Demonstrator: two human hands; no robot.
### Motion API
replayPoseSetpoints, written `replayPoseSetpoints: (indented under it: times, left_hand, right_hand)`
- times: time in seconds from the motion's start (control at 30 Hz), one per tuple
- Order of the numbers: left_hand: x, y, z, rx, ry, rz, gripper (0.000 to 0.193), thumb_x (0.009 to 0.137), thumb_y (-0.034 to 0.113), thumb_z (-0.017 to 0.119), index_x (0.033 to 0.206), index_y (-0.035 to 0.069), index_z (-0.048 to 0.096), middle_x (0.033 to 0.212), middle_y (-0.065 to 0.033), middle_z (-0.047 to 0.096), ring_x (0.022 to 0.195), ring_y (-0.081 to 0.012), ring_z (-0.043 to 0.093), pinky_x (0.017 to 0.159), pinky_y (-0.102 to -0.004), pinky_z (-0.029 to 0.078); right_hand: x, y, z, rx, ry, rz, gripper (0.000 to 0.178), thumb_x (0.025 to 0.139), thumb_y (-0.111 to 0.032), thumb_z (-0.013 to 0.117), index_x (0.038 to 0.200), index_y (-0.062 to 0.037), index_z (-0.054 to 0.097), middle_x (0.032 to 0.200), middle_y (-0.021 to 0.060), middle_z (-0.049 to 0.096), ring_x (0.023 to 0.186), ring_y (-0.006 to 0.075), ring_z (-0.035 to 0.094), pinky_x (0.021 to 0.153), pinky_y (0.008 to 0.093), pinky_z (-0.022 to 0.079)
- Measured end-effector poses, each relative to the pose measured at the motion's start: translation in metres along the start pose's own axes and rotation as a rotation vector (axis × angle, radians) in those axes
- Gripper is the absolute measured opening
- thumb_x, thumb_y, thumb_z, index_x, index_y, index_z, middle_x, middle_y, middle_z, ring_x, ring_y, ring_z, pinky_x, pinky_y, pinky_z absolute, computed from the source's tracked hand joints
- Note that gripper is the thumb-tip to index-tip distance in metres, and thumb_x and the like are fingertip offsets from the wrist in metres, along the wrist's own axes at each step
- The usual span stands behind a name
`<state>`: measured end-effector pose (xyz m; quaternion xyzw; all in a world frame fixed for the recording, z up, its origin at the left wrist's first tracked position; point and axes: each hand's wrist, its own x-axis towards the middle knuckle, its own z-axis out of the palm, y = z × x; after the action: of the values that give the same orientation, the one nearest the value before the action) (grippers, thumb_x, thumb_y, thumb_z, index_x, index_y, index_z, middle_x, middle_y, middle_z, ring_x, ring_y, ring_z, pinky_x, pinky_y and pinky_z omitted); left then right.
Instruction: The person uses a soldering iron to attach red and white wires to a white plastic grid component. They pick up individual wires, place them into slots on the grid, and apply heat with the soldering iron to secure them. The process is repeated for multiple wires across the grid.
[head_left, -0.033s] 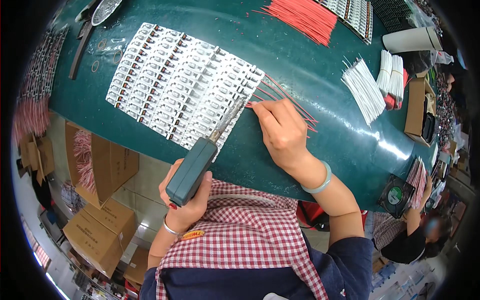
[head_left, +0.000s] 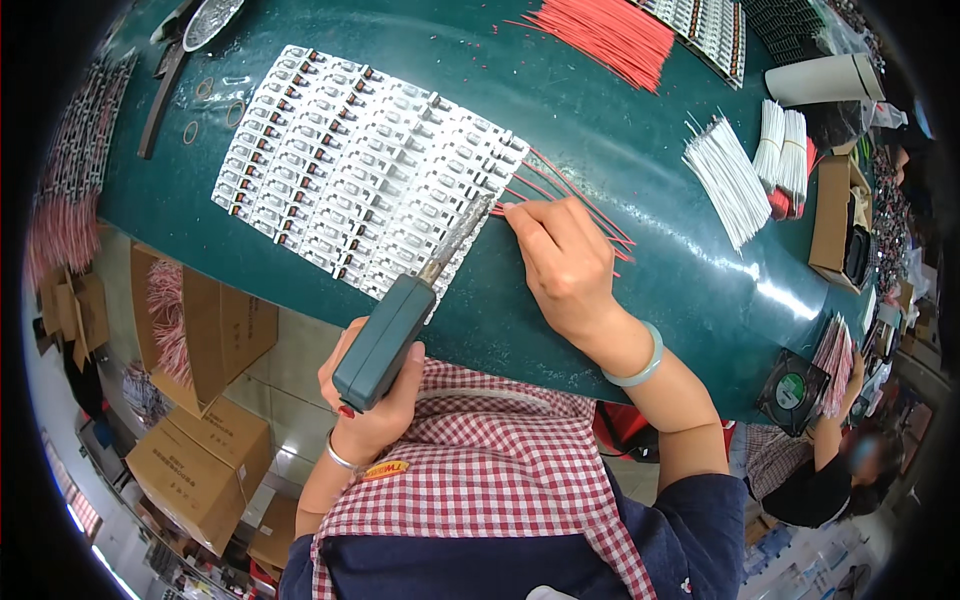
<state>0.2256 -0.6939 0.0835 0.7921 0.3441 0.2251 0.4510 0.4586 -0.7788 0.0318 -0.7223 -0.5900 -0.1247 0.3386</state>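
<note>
My left hand point(head_left: 392, 402) is wrapped round the dark green handle of a soldering gun point(head_left: 383, 338). The gun's metal barrel slants up to the right edge of a white panel point(head_left: 375, 150), which carries rows of small components. Beside that edge, my right hand point(head_left: 566, 262) is closed, with thumb and forefinger pinching a thin red wire whose end lies at the panel. Several more red wires point(head_left: 583, 198) stretch from the panel's edge, passing behind my right hand. The exact contact at the gun's tip is too small to make out.
Loose red wires point(head_left: 605, 40) lie at the far side of the green table point(head_left: 660, 300). White wires point(head_left: 727, 182) and a white cylinder point(head_left: 822, 80) are on the right. A metal dish point(head_left: 212, 22) stands far left. Cartons point(head_left: 205, 470) sit below left; another person point(head_left: 815, 470) works at lower right.
</note>
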Motion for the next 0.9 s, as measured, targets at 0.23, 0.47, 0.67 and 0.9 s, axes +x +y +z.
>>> replayPoseSetpoints:
  times: [0.23,0.47,0.67,0.9]
  left_hand:
    - [0.0,0.001,0.001,0.02,-0.041,-0.045,0.019,0.077,-0.005,0.074,0.095,-0.005,0.069,0.092,-0.0139,0.069,0.071,-0.023,0.067,0.064,-0.0312,0.052]
    - [-0.02,-0.018,-0.002,0.026,0.021,-0.085,0.023,0.078,0.001,0.076,0.099,-0.006,0.07,0.091,-0.0163,0.071,0.073,-0.0264,0.07,0.068,-0.0317,0.055]
    - [-0.014,-0.014,-0.002,-0.003,0.071,0.039,0.025,0.078,0.001,0.077,0.101,-0.007,0.07,0.091,-0.017,0.071,0.075,-0.024,0.071,0.069,-0.0317,0.056]
    - [-0.016,-0.013,-0.001,-0.042,0.056,-0.015,0.023,0.076,-0.002,0.076,0.099,-0.008,0.07,0.091,-0.0172,0.071,0.075,-0.0239,0.07,0.069,-0.0319,0.056]
  right_hand:
    - [0.001,-0.001,0.0,-0.006,-0.007,-0.01,0.027,0.069,0.002,0.07,0.096,0.0037,0.07,0.088,0.0084,0.064,0.076,0.0223,0.06,0.06,0.032,0.051]
    - [0.002,-0.004,-0.002,-0.01,-0.022,0.008,0.027,0.069,0.002,0.069,0.096,0.0036,0.07,0.087,0.0084,0.063,0.077,0.0226,0.061,0.061,0.0324,0.052]
    - [0.001,-0.003,0.0,-0.014,-0.018,0.012,0.024,0.069,0.002,0.068,0.093,0.0029,0.069,0.086,0.0082,0.063,0.077,0.0225,0.061,0.06,0.0324,0.051]
    - [0.002,-0.004,0.0,-0.018,0.038,-0.013,0.021,0.072,0.002,0.069,0.093,0.0022,0.069,0.086,0.0076,0.063,0.076,0.0224,0.06,0.059,0.0326,0.05]
